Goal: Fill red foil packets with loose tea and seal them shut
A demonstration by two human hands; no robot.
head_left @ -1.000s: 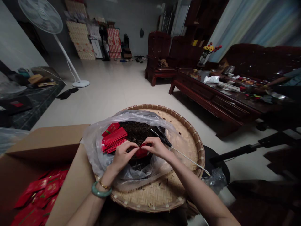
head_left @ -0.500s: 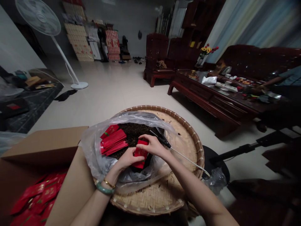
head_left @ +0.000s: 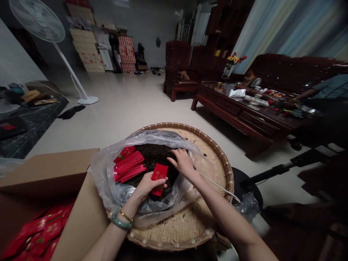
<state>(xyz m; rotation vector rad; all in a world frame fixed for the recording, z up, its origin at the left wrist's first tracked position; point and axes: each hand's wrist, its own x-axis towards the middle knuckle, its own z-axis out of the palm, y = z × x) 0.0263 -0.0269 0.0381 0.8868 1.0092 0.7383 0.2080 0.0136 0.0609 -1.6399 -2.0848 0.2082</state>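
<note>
Between the thumb and fingers of my left hand (head_left: 146,185), a small red packet (head_left: 160,171) with gold lettering is held upright above the dark, loose, tea-like leaves (head_left: 156,154). My right hand (head_left: 182,163) is at the right side of the leaves, thumb and fingers apart, over the spot of a black two-armed tool. The hand mostly hides that tool, but its white cord (head_left: 217,185) runs out to the right. A stack of flat red packets (head_left: 130,166) lies on the leaves to the left. A clear plastic bag (head_left: 104,174) surrounds the leaves.
The bag rests on a round woven bamboo tray (head_left: 187,232). At left stands an open cardboard box (head_left: 84,203) holding many red packets (head_left: 40,230). A black stand (head_left: 266,177) is at right, with a wooden table (head_left: 233,112) and a seated person (head_left: 330,88) beyond.
The red packet was pinched by both hands and then turned face up. My right hand has let go and moved right to the black tool; my left hand keeps the packet.
</note>
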